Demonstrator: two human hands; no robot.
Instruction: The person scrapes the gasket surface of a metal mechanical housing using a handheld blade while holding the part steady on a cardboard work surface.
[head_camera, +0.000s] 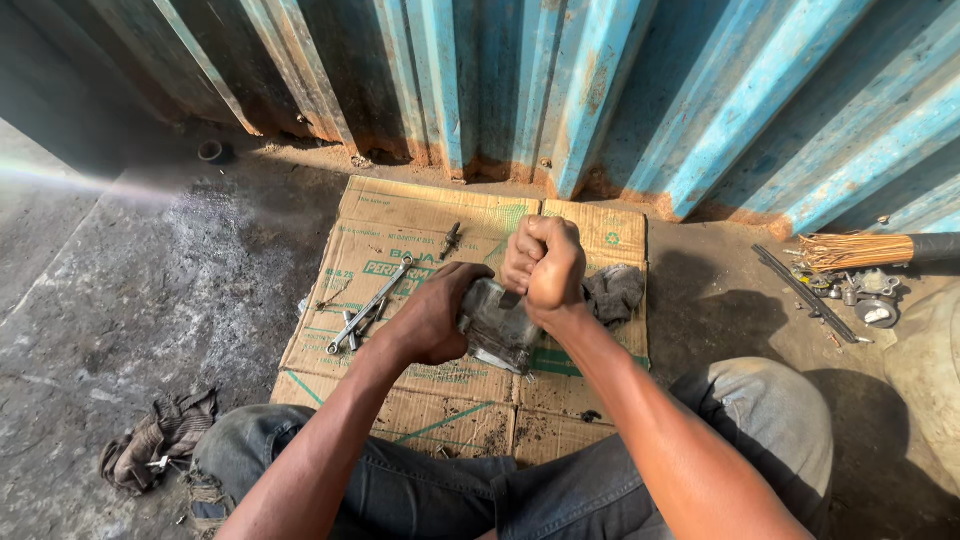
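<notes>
Left hand grips the grey metal part; right hand, fisted, bears down. Slippage risk: the part could twist free onto the cardboard.

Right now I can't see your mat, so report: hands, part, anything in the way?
Left hand steadies grey metal part. Right hand fisted on top. Wrenches and rag lie apart on the cardboard.

Bare forearms, no sleeves; worn blue-grey jeans (dusty at knees), frayed hem at left cuff.

Dull grey metal part on creased matt cardboard; rusty corrugated wall.
</notes>
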